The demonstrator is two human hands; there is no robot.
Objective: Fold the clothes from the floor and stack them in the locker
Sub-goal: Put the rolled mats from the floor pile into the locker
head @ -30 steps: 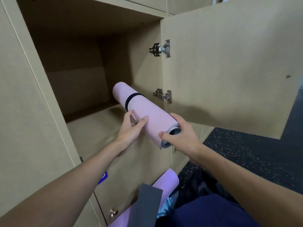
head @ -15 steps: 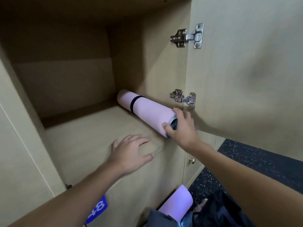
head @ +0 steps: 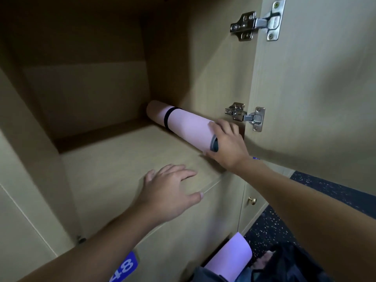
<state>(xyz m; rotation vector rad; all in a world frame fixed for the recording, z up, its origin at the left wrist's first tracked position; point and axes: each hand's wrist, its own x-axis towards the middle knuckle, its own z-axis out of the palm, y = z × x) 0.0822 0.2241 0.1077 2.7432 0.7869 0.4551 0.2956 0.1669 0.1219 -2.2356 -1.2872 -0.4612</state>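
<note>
One smooth pink cylindrical roll (head: 184, 127), matte wood-grain locker (head: 114, 165)

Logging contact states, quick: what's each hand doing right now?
Left hand: open, fingers spread, resting on the locker shelf.
Right hand: gripping the near end of the rolled pink mat.

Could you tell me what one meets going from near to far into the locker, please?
Open left hand at the shelf front edge → right hand → pink rolled foam mat with a black band, gripped at its near end by that hand → locker's beige back wall.
</note>
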